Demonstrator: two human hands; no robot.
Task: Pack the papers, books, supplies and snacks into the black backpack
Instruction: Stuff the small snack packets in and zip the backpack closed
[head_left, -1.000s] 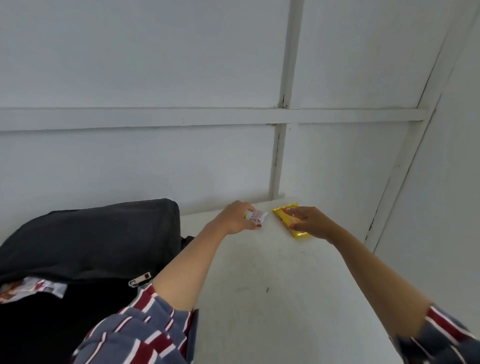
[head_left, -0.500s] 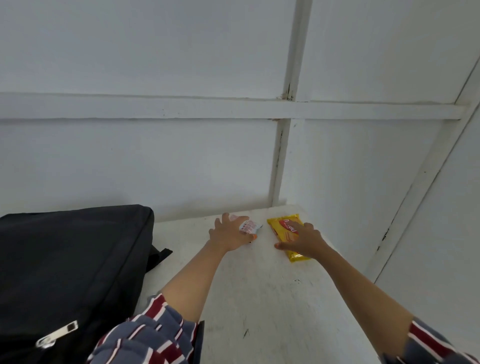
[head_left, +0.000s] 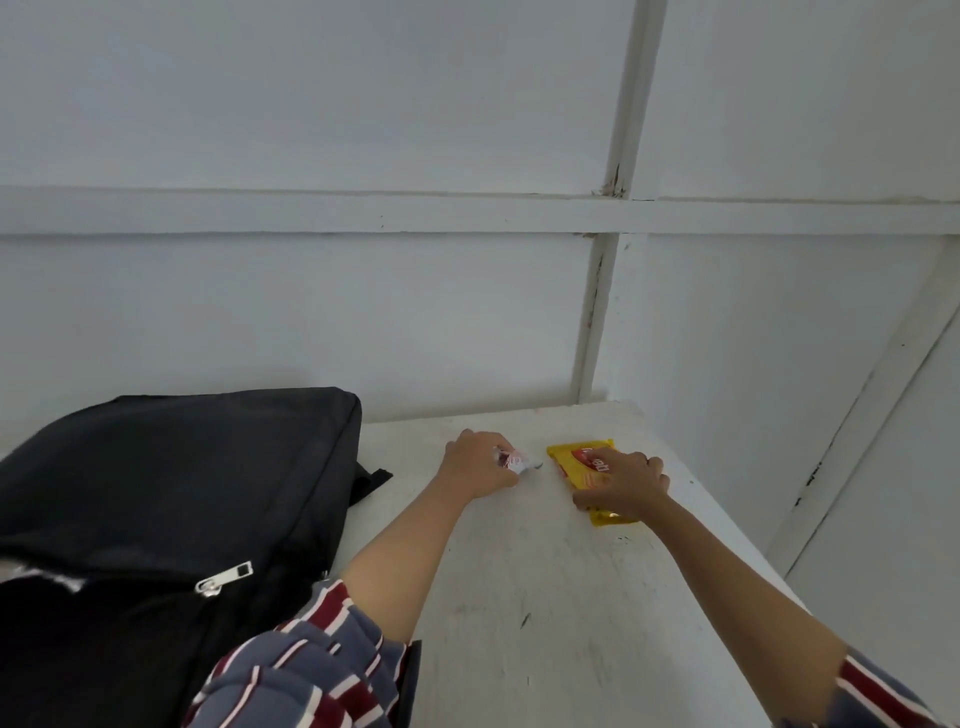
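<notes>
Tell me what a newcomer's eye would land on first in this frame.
The flat yellow plastic snack packet stands out most, bright against the white table near its far right corner, with the right hand curled over it. Just left of it, the left hand holds a small white-and-red wrapped snack. The big black fabric backpack fills the left side, lying on the table with a silver zip pull showing.

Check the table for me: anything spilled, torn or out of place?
Nothing stands out. The left hand holds a small white packet, the right hand grips the yellow packet lying flat, and the black backpack lies beside them. Only chipped paint on the wall batten.
</notes>
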